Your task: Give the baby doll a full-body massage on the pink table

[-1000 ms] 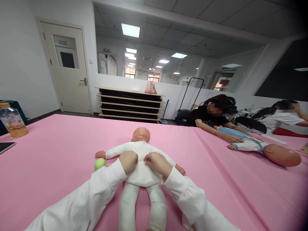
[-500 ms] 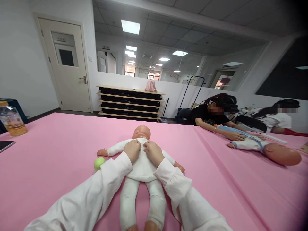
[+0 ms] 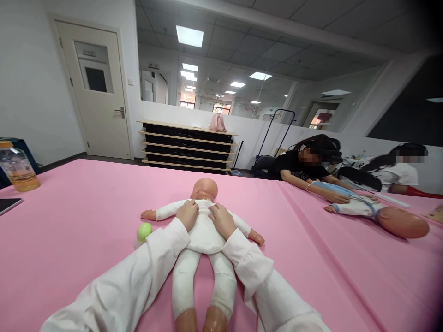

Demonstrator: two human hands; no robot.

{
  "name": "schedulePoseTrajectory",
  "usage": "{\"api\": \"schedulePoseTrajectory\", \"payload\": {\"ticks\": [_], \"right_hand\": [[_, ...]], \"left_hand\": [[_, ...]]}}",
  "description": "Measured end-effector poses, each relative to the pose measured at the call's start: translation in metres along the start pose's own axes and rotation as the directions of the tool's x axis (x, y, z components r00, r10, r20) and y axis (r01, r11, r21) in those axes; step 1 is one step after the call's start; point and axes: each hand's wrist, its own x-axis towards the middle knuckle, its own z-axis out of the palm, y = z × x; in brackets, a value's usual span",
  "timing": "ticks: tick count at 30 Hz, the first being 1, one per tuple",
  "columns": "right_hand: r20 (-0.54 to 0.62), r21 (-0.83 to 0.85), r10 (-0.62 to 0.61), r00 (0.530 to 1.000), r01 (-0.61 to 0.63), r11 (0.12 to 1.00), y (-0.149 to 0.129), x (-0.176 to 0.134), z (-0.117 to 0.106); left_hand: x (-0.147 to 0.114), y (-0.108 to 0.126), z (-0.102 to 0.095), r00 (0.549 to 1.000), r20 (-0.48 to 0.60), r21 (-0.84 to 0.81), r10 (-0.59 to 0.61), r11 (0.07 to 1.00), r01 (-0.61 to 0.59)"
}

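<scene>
A baby doll (image 3: 206,233) in a white cloth body lies stretched out on the pink-covered table (image 3: 86,221), its bare head away from me and its arms spread. The doll's face is out of sight. My left hand (image 3: 187,215) is closed, its bent fingers pressed on the upper left of the torso, just below the neck. On the upper right, my right hand (image 3: 223,220) lies the same way, with fingers curled against the cloth. A narrow strip of torso shows between both hands. Beside my left forearm is a light green rounded object (image 3: 144,230), partly hidden by the sleeve.
A bottle of amber drink (image 3: 20,168) stands at the far left near a dark flat device (image 3: 8,205). To the right, a person in black (image 3: 294,163) handles another doll (image 3: 401,221) in blue and white. Another person (image 3: 403,170) sits behind, at the right.
My hands have moved slightly apart across the doll's upper torso, the left one leftward and the right one a little rightward. The view has shifted slightly.
</scene>
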Motion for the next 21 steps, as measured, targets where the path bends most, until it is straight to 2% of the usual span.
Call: {"api": "schedulePoseTrajectory", "payload": {"ticks": [4,8,14,17,19,21], "right_hand": [[0.031,0.045,-0.052,0.998,0.05,0.998,0.0,-0.011,-0.005],[0.088,0.184,-0.123,0.988,0.106,0.977,-0.001,-0.023,-0.01],[-0.025,0.216,-0.142,0.99,0.144,0.966,-0.008,-0.043,-0.012],[-0.024,0.227,-0.182,0.983,0.182,0.957,-0.012,-0.057,-0.011],[-0.022,0.221,-0.178,0.984,0.178,0.959,-0.014,-0.063,-0.008],[-0.022,0.211,-0.169,0.985,0.17,0.963,-0.015,-0.066,-0.005]], "left_hand": [[-0.01,0.002,-0.006,1.0,-0.019,-0.017,-0.003,1.0,0.003],[-0.024,0.005,-0.01,0.999,0.046,-0.07,-0.003,0.998,0.006],[-0.038,0.008,-0.018,0.999,0.051,-0.023,0.004,1.0,-0.003],[-0.051,0.011,-0.02,0.996,0.087,-0.025,0.028,0.999,-0.026],[-0.058,0.011,-0.016,0.995,0.099,-0.048,0.021,0.999,-0.016],[-0.062,0.009,-0.007,0.998,0.056,-0.152,0.001,0.988,0.008]]}}
